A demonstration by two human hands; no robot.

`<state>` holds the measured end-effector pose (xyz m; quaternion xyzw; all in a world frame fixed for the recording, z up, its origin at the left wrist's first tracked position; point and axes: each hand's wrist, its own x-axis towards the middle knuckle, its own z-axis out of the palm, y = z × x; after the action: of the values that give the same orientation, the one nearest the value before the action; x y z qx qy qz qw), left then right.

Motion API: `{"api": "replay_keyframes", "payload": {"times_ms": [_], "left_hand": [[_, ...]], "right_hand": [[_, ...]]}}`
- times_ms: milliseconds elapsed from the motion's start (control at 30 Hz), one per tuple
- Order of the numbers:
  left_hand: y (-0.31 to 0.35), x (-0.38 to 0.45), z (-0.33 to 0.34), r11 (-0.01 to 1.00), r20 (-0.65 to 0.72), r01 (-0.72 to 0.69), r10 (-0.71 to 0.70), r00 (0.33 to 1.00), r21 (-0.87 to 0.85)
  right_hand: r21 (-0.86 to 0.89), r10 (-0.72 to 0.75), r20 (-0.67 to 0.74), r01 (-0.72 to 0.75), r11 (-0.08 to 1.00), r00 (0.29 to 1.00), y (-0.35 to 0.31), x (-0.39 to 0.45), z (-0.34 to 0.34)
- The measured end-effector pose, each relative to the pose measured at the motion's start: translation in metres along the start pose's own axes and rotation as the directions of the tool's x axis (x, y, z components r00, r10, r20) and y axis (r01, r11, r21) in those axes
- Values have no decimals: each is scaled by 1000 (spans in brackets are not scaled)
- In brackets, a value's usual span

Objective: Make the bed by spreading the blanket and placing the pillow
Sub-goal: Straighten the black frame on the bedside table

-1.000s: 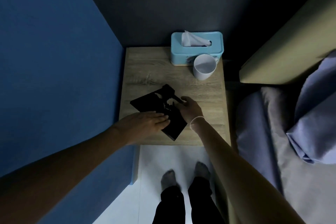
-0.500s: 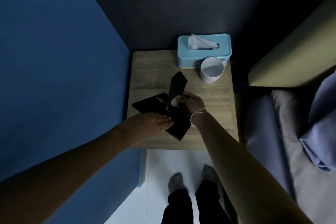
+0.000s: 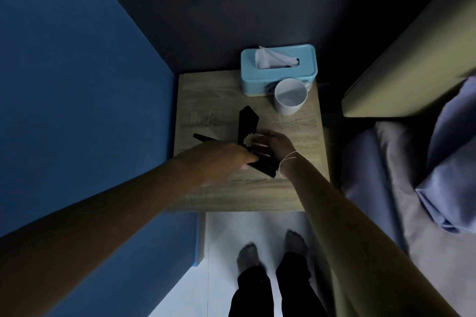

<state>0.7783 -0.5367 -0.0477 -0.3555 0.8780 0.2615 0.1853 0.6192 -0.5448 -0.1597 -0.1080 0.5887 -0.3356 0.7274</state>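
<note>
I am seeing both hands working a black folding object point(image 3: 247, 123) on the bedside table point(image 3: 304, 188): my left hand point(image 3: 219, 159) is pressing its flat part, my right hand point(image 3: 273, 141) is pinching its raised flap. The blanket point(image 3: 448, 152) is lying bunched at three o'clock.

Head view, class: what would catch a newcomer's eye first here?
Both hands meet over a black folding object on the wooden bedside table: left hand on it, right hand at its raised flap. Behind stand a blue tissue box and a white mug.
</note>
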Motion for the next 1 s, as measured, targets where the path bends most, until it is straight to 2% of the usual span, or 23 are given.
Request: {"api": "replay_keyframes", "payload": {"times_ms": [167,300,433,633,767,900,1000], "left_hand": [[3,16,-22,993,-55,39,-46,997,-113],[0,33,-35,988,-95,62,-76,993,-139],[-5,54,-46,983,-130,61,-85,988,-174],[-20,79,-54,979,-188,95,-129,974,-182],[-29,87,-51,966,-216,132,-180,960,-222],[-26,85,-48,954,-284,156,-228,931,-256],[-25,76,-38,958,-451,148,-249,857,-247]], "right_hand": [[43,53,-45,-51,998,998,-4,4,-30],[-110,20,-32,-23,994,999,-4,1,-50],[-273,-58,-63,38,961,996,-8,-2,-56],[-171,-177,-41,168,971,983,-13,-11,-55],[-324,-327,-89,283,903,941,0,-10,-52],[-307,-352,-118,303,902,929,13,-7,-49],[-367,-390,-153,314,875,908,14,-14,-45]]}}
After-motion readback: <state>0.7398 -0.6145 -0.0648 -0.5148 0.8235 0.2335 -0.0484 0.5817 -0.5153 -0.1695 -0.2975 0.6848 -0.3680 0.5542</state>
